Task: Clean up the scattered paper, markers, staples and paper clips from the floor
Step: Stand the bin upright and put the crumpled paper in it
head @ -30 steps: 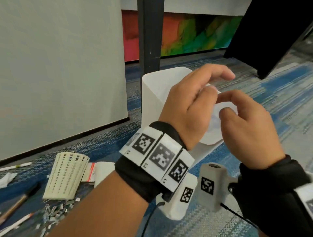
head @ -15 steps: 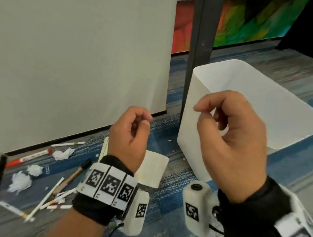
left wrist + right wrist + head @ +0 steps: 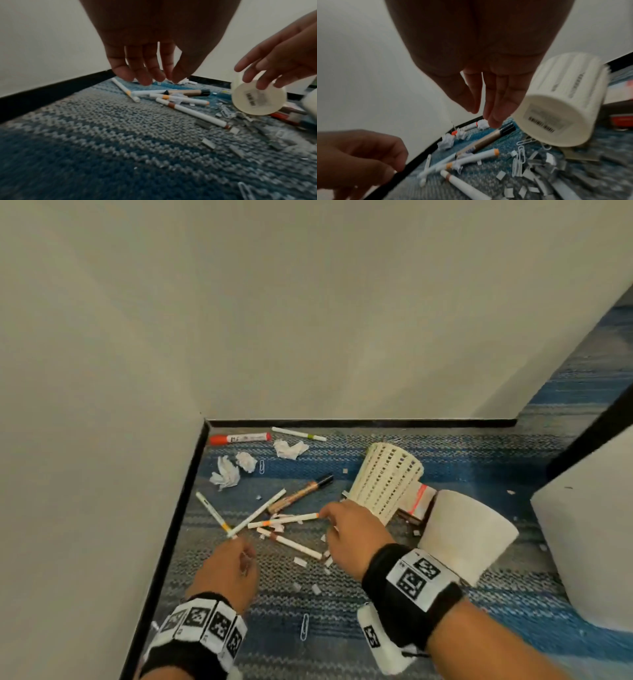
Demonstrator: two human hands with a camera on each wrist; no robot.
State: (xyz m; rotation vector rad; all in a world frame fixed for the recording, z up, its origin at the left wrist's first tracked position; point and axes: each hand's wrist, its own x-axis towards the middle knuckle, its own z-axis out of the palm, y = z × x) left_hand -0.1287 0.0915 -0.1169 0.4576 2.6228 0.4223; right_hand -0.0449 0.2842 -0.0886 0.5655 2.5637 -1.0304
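Several markers lie crossed on the carpet: an orange-banded one (image 3: pixel 284 519), a brown-banded one (image 3: pixel 291 543) and a bronze one with a black cap (image 3: pixel 301 494). A red marker (image 3: pixel 239 438) lies by the far wall. Crumpled paper balls (image 3: pixel 226 475) sit near the corner. Staple strips (image 3: pixel 537 167) and paper clips (image 3: pixel 519 157) are strewn by the markers. My left hand (image 3: pixel 154 81) hangs just above the carpet, fingers loose, holding nothing. My right hand (image 3: pixel 482 116) points down with straight fingers, empty, near the orange-banded marker's tip.
A cream mesh pen holder (image 3: pixel 387 481) lies on its side to the right of the markers. Beside it are a white cylinder (image 3: pixel 469 535) and a red-striped pad (image 3: pixel 419 498). A white bin (image 3: pixel 589 542) stands at far right. Walls with black baseboard (image 3: pixel 185 501) close the corner.
Both hands were raised by the white bin, fingers curled. The view has swung left to the floor corner, and both hands have come down over the markers with fingers loosened.
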